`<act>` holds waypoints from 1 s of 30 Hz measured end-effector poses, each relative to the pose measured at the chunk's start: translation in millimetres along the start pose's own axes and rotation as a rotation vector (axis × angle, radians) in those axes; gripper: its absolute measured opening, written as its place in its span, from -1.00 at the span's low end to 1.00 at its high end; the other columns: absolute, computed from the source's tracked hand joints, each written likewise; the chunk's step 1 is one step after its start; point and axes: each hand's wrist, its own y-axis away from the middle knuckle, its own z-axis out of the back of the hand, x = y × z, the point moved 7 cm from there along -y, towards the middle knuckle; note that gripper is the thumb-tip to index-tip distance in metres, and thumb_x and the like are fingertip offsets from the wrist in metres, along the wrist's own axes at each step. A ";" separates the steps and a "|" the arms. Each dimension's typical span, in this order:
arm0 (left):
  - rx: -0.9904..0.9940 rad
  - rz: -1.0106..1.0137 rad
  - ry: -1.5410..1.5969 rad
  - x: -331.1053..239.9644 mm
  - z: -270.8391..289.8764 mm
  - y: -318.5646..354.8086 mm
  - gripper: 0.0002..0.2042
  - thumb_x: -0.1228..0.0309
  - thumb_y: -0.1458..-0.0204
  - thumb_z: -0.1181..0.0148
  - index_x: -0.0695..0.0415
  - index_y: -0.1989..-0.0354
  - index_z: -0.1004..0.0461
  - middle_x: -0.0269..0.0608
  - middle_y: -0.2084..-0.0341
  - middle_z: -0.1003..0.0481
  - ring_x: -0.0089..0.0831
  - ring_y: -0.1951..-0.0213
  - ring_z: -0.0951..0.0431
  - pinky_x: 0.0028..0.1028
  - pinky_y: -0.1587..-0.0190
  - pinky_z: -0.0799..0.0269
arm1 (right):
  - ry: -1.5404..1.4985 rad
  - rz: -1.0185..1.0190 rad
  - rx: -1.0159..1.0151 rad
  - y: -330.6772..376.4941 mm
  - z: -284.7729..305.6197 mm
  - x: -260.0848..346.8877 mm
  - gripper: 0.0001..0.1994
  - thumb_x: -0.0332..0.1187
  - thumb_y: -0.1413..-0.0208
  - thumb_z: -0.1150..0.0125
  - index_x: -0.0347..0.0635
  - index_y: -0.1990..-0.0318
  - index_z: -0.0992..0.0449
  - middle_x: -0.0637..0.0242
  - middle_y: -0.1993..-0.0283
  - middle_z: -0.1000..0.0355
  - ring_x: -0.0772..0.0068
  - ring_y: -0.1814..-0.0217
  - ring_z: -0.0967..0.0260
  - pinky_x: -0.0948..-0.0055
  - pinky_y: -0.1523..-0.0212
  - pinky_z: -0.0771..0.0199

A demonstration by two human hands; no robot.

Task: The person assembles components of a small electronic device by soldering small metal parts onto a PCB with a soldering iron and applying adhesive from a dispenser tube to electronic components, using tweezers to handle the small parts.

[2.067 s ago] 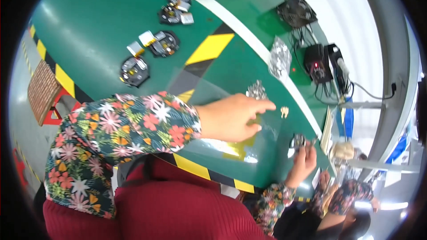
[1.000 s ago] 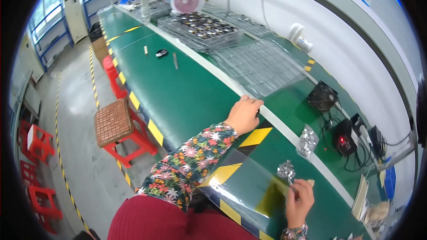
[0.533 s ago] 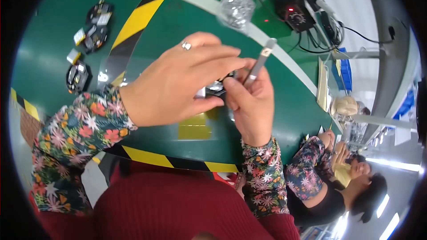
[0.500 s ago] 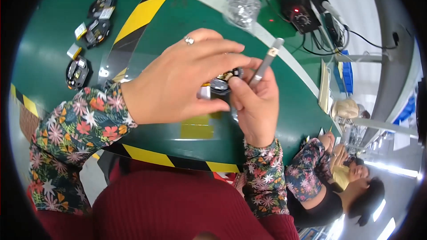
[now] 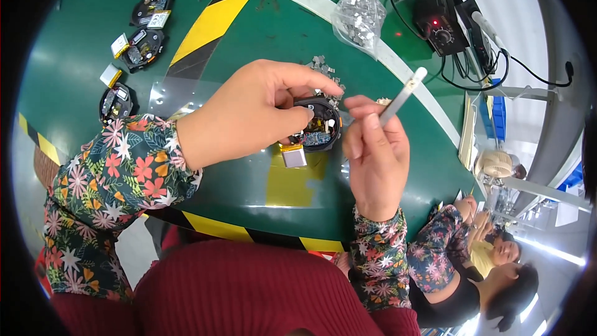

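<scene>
A green bench [image 5: 249,40] bears black devices [image 5: 143,48], metal pieces [image 5: 321,66] and a bag [image 5: 359,17].

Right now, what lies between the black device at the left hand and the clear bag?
In the head view, a loose pile of small silvery pieces, partly hidden by the left hand.

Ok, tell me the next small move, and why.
Probably bring the slim grey tool in the right hand toward the black round case: its circuit board lies exposed, the left hand is at the case, and the tool's visible part stands apart.
</scene>
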 end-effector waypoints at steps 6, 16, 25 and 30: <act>0.005 0.154 0.048 4.0 2.9 -0.8 -0.69 0.65 0.01 0.00 0.21 0.05 -0.43 -0.37 0.38 -0.45 -0.72 0.43 -0.44 -0.67 0.48 -0.45 | -0.018 0.035 -0.006 -2.2 6.1 5.6 -0.77 -0.32 -0.22 0.06 -0.35 0.27 -0.39 0.20 0.13 -0.35 0.66 0.55 -0.10 0.66 0.59 -0.05; 0.097 0.268 -0.084 -0.5 -9.2 4.6 -0.85 0.61 0.01 -0.10 0.27 0.25 -0.48 -0.36 0.46 -0.42 -0.71 0.44 -0.44 -0.69 0.50 -0.41 | 0.158 0.165 -0.126 -21.1 23.9 21.8 -0.80 -0.34 -0.20 0.04 -0.32 0.28 -0.42 0.25 0.35 -0.38 0.65 0.58 -0.15 0.63 0.58 -0.14; 0.225 0.093 -0.342 13.3 -15.0 5.2 -0.88 0.63 0.05 -0.11 0.33 0.31 -0.43 -0.28 0.48 -0.47 -0.68 0.44 -0.43 -0.63 0.38 -0.38 | 0.990 0.192 -0.017 -73.1 13.6 1.8 -0.84 -0.40 0.15 -0.29 -0.27 0.39 -0.51 0.31 0.53 -0.37 0.51 0.55 -0.32 0.50 0.49 -0.32; 0.229 0.083 -0.351 11.3 -14.4 6.1 -0.88 0.61 0.04 -0.11 0.32 0.30 -0.44 -0.30 0.51 -0.49 -0.68 0.48 -0.44 -0.64 0.40 -0.39 | 1.067 0.199 -0.029 -73.4 1.9 -4.0 -0.84 -0.40 0.17 -0.29 -0.29 0.44 -0.49 0.23 0.49 -0.37 0.32 0.51 -0.33 0.39 0.44 -0.34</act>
